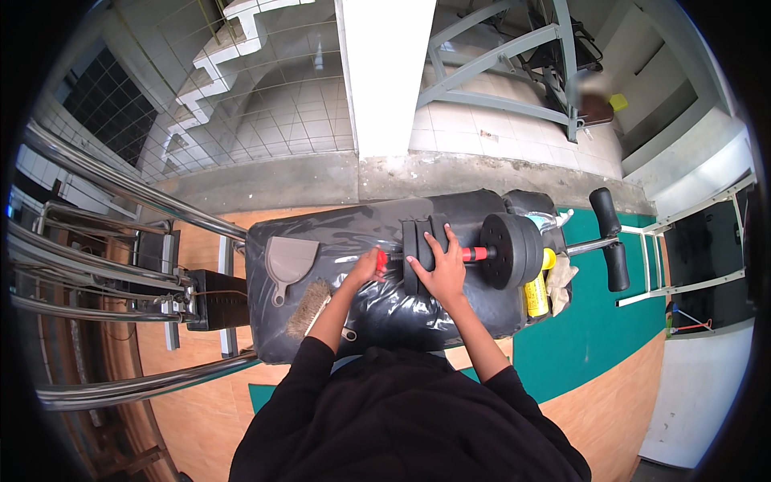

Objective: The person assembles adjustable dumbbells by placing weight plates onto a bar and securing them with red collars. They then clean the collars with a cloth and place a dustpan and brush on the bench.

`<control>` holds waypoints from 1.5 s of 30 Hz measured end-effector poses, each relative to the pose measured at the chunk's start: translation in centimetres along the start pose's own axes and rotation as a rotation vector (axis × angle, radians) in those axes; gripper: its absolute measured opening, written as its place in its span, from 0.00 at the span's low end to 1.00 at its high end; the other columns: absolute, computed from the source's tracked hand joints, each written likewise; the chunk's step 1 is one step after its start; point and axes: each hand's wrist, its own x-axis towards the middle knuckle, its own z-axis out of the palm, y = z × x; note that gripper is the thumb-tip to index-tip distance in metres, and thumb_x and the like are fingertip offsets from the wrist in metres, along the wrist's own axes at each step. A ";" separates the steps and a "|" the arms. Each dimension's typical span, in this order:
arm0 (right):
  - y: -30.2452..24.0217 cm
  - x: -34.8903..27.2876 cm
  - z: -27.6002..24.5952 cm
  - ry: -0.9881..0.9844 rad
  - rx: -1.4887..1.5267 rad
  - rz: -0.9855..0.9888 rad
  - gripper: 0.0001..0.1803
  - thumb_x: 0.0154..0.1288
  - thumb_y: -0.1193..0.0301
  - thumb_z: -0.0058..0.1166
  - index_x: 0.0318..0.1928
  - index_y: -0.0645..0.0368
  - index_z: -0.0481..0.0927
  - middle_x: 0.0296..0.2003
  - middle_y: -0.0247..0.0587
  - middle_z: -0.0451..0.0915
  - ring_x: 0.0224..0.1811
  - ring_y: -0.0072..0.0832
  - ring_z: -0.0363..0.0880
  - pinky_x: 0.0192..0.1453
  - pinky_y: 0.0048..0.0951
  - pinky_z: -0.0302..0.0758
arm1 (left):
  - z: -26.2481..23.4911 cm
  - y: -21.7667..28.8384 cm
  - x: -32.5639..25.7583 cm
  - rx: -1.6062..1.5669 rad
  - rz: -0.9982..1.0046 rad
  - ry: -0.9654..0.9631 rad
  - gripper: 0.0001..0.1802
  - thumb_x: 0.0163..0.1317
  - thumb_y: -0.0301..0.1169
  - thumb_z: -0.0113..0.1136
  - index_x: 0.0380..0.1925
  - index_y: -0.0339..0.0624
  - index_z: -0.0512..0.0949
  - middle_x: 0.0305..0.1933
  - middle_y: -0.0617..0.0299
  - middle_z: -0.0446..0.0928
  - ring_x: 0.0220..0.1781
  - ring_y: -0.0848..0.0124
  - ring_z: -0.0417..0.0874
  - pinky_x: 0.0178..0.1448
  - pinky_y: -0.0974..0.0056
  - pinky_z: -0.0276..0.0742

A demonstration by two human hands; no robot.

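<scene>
A dumbbell with black weight plates (pixel 508 251) and a red grip (pixel 479 253) lies across a black padded bench (pixel 353 213). My left hand (pixel 369 266) is closed on a red collar nut (pixel 381 259) at the left end of its bar. My right hand (pixel 443 267) lies with fingers spread over the left stack of plates (pixel 410 277), touching their top and side. Left of the dumbbell sit a grey dustpan (pixel 290 261) and a brush (pixel 308 306) with pale bristles, the brush partly behind my left forearm.
At the bench's right end stand a yellow bottle (pixel 536 296), a spray bottle (pixel 552 220) and a crumpled beige cloth (pixel 561 283). Padded rollers (pixel 616 267) stick out beyond it. Chrome rails (pixel 136 189) run along the left. Green matting (pixel 586 337) covers part of the floor.
</scene>
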 end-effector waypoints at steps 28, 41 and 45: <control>0.3 -10.2 -6.7 0.032 0.316 0.258 0.14 0.59 0.72 0.63 0.46 0.58 0.82 0.43 0.45 0.79 0.42 0.33 0.79 0.46 0.32 0.75 | 5.0 4.8 -13.7 0.252 0.204 -0.477 0.25 0.67 0.33 0.59 0.62 0.43 0.68 0.46 0.61 0.74 0.42 0.70 0.82 0.48 0.65 0.83; 9.6 -13.2 -11.0 -0.108 1.140 0.667 0.15 0.68 0.68 0.58 0.50 0.62 0.76 0.38 0.33 0.79 0.35 0.15 0.78 0.43 0.18 0.75 | 22.8 2.4 -8.8 0.409 0.457 -0.564 0.26 0.52 0.18 0.70 0.50 0.35 0.70 0.45 0.62 0.76 0.45 0.77 0.80 0.50 0.71 0.78; 19.1 -10.6 -13.4 -0.076 1.267 0.715 0.12 0.72 0.69 0.51 0.49 0.62 0.77 0.38 0.33 0.80 0.36 0.17 0.78 0.44 0.20 0.75 | 28.5 3.9 -5.7 0.272 0.448 -0.425 0.26 0.53 0.19 0.70 0.51 0.37 0.71 0.44 0.64 0.78 0.42 0.80 0.80 0.45 0.73 0.76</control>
